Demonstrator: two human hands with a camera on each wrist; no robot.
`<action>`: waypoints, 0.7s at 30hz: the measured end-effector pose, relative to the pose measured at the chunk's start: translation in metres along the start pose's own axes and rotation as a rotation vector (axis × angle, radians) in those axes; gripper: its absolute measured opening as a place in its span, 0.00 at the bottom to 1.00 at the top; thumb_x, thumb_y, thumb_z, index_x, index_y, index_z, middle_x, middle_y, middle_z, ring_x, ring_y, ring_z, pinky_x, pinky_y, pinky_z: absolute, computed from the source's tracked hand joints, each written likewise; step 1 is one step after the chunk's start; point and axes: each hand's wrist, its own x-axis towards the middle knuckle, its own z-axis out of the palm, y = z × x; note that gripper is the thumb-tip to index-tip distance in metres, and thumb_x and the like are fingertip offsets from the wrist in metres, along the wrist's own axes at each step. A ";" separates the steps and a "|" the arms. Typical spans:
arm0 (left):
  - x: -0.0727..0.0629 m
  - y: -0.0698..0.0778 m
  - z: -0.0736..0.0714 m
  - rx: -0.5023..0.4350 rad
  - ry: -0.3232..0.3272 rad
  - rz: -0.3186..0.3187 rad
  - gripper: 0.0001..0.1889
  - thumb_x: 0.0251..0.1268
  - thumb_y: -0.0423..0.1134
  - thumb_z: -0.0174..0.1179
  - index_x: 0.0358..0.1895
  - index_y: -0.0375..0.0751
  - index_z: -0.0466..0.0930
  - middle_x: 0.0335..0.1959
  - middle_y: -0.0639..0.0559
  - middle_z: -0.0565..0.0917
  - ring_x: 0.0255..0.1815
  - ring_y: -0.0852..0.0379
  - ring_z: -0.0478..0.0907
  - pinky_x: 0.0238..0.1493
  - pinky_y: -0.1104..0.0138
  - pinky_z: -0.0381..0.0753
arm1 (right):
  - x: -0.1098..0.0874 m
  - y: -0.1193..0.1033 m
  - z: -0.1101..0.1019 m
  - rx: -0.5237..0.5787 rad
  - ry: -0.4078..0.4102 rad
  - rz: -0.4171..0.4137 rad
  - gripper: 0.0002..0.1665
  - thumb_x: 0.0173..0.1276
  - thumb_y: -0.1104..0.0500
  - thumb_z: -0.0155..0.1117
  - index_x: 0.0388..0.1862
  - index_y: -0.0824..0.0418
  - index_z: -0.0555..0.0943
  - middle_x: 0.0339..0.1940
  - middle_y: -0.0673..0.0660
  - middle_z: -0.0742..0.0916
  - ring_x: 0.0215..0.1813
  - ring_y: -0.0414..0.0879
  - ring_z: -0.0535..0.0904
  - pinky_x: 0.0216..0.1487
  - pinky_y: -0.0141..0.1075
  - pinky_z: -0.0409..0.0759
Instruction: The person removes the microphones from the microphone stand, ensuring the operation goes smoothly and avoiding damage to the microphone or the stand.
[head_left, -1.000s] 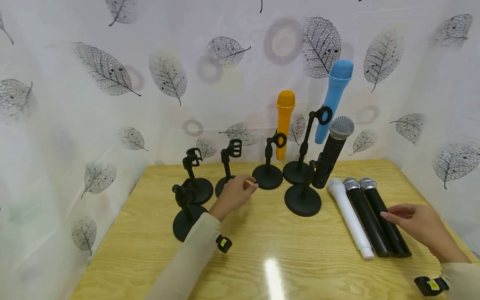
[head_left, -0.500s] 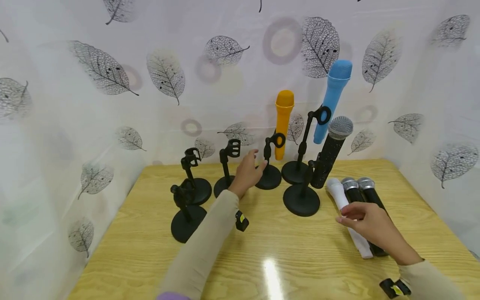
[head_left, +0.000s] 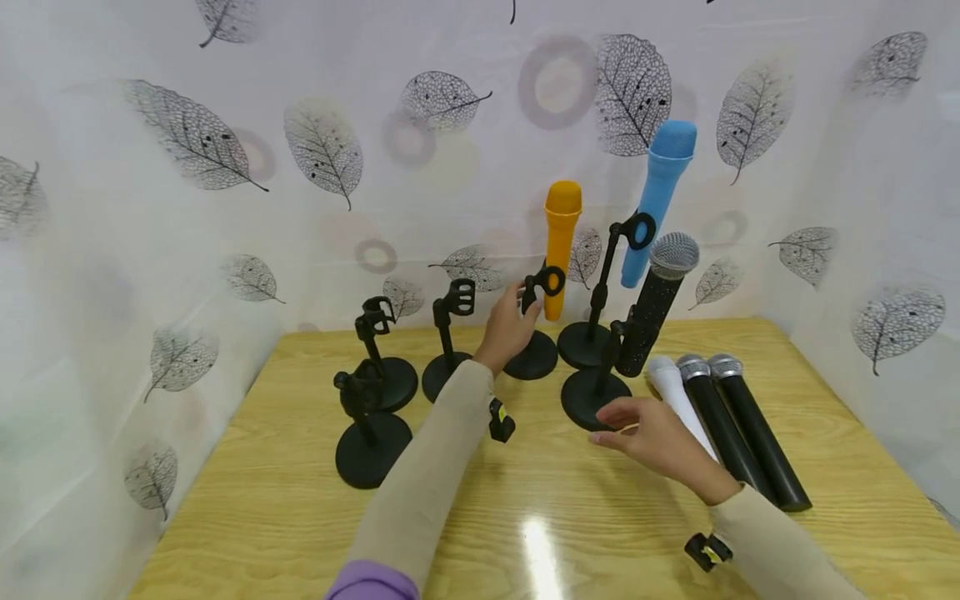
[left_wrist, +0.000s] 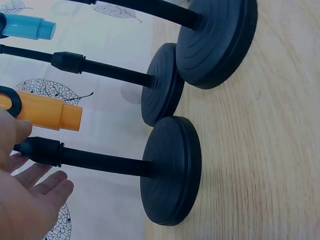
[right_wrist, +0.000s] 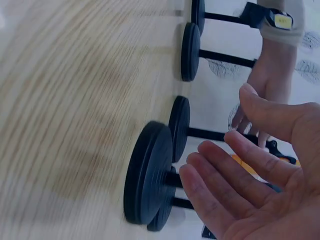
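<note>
In the head view my left hand (head_left: 507,332) is at the upper pole of the microphone stand (head_left: 531,357) whose ring clip holds an orange microphone (head_left: 562,242). The left wrist view shows the pole's collar (left_wrist: 42,151) between thumb and loosely extended fingers, not closed round it. My right hand (head_left: 648,437) is empty, fingers relaxed, just in front of the stand base (head_left: 585,398) that bears a black speckled microphone (head_left: 651,317) with a silver mesh head. A blue microphone (head_left: 660,196) leans in a taller stand (head_left: 598,296) behind.
Three stands with vacant clips, a front one (head_left: 372,450), a rear one (head_left: 390,383) and a middle one (head_left: 444,371), are at the left. On the right lie a white microphone (head_left: 682,404) and two black microphones (head_left: 723,425). A leaf-print sheet (head_left: 465,183) hangs behind the wooden table (head_left: 285,517).
My left hand has moved right and back from the middle bare stand to the orange microphone's stand. My right hand has swept left from the lying black microphones, passing over the white one.
</note>
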 end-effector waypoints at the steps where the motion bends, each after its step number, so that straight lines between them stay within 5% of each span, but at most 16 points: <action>1: 0.001 0.000 0.000 -0.001 0.001 0.002 0.25 0.81 0.42 0.53 0.75 0.42 0.63 0.71 0.42 0.72 0.70 0.45 0.70 0.68 0.51 0.72 | 0.003 -0.001 0.002 0.000 0.003 -0.015 0.19 0.64 0.54 0.77 0.46 0.67 0.86 0.42 0.60 0.89 0.45 0.54 0.86 0.43 0.42 0.86; 5: 0.004 0.000 0.001 -0.019 0.000 0.006 0.18 0.82 0.41 0.51 0.67 0.40 0.70 0.63 0.43 0.78 0.66 0.46 0.74 0.64 0.51 0.75 | 0.013 -0.006 0.010 -0.015 0.021 -0.054 0.19 0.63 0.55 0.77 0.45 0.68 0.86 0.41 0.61 0.89 0.43 0.55 0.87 0.43 0.43 0.86; 9: 0.006 0.000 0.001 -0.019 -0.001 0.002 0.13 0.83 0.41 0.49 0.60 0.39 0.72 0.52 0.43 0.81 0.51 0.49 0.78 0.49 0.56 0.78 | 0.022 -0.013 0.013 -0.032 0.013 -0.045 0.19 0.64 0.54 0.77 0.46 0.68 0.86 0.43 0.61 0.89 0.44 0.54 0.87 0.44 0.44 0.86; 14: 0.005 -0.003 -0.001 0.033 -0.030 -0.001 0.07 0.84 0.41 0.47 0.52 0.43 0.70 0.37 0.45 0.77 0.30 0.52 0.71 0.33 0.62 0.70 | 0.031 -0.023 0.013 -0.016 -0.029 -0.024 0.21 0.66 0.52 0.75 0.48 0.67 0.86 0.45 0.62 0.89 0.45 0.52 0.87 0.46 0.45 0.86; 21: 0.004 -0.002 -0.006 0.072 -0.085 0.009 0.07 0.84 0.42 0.47 0.52 0.45 0.70 0.34 0.48 0.73 0.30 0.52 0.70 0.34 0.62 0.69 | 0.040 -0.029 0.010 0.006 -0.021 -0.048 0.20 0.66 0.53 0.75 0.48 0.66 0.86 0.46 0.64 0.89 0.45 0.53 0.87 0.46 0.45 0.86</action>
